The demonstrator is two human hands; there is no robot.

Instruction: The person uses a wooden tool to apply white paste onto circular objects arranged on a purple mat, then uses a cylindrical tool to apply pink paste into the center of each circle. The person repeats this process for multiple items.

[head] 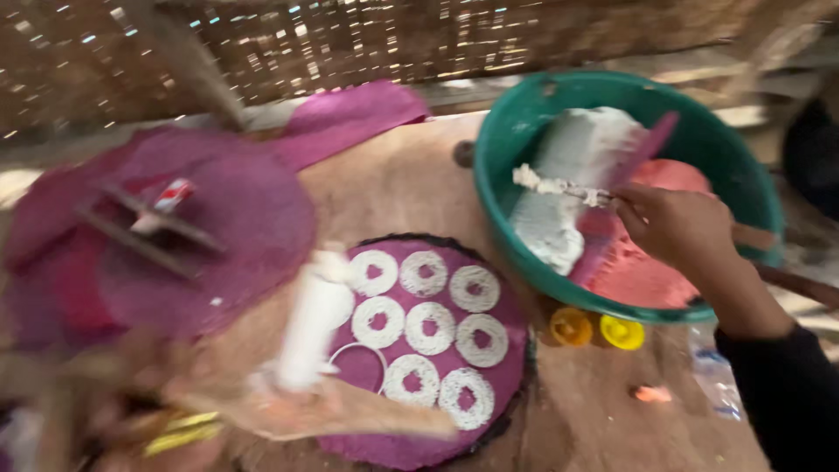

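Right hand (pixel 677 229) pinching white dough strip (pixel 559 186) over green basin (pixel 511 140); left hand (pixel 262 398), blurred, wrapped around white press (pixel 313 328) above purple mat (pixel 516 350).

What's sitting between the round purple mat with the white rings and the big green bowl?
In the head view, a yellow-orange cap and a yellow cap lie on the brown surface between the purple mat and the green bowl's lower rim.

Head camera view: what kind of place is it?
Probably a rustic, home-style food-making spot: a woven cane wall, a green basin of white dough, and a purple mat carrying dough rings.
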